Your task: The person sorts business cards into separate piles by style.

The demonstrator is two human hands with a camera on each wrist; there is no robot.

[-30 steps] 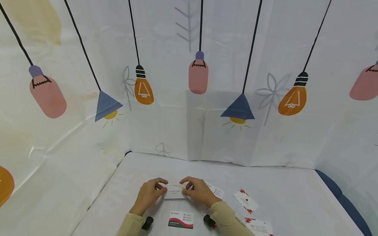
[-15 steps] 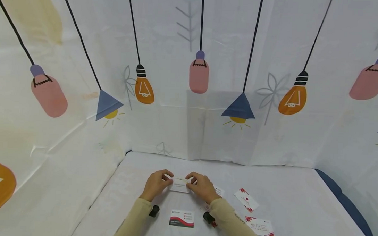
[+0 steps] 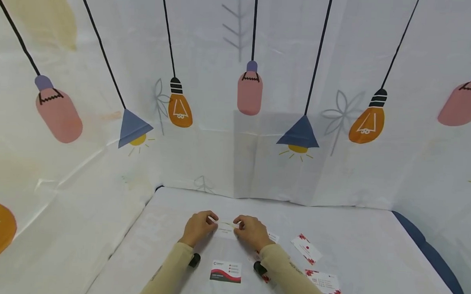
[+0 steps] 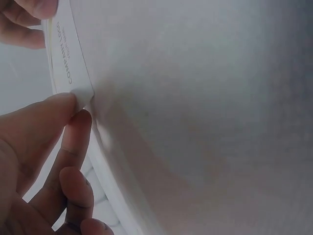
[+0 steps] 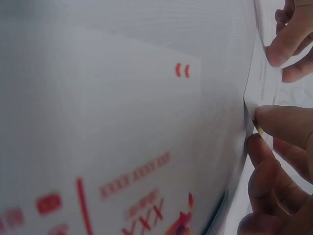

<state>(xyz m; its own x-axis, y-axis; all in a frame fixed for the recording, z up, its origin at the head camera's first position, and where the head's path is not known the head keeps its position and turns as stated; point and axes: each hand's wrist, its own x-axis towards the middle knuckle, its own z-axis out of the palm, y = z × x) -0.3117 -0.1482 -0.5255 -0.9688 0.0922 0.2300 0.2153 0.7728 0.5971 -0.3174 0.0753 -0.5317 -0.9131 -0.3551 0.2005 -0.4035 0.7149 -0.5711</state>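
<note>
Both hands hold one small white business card (image 3: pixel 225 229) between them, just above the white table (image 3: pixel 357 229). My left hand (image 3: pixel 200 226) pinches its left end, thumb and forefinger closed on the corner of the card (image 4: pixel 68 73), which reads "COMPANY LOGO". My right hand (image 3: pixel 251 230) pinches the right end; its fingertips (image 5: pixel 279 122) press the card's edge (image 5: pixel 266 83). Directly under the hands lies a clear sleeve on the table, hard to make out.
Other cards lie on the table: a dark-and-red one (image 3: pixel 225 271) near the front, a red-patterned one (image 3: pixel 306 249) to the right, another (image 3: pixel 324 283) at front right, one (image 3: pixel 271 237) behind my right wrist. A curtain printed with lamps (image 3: pixel 249 92) walls the table in.
Both hands have moved a little away from me with the card still pinched between them, and drawn slightly closer together. The cards on the table have not moved.
</note>
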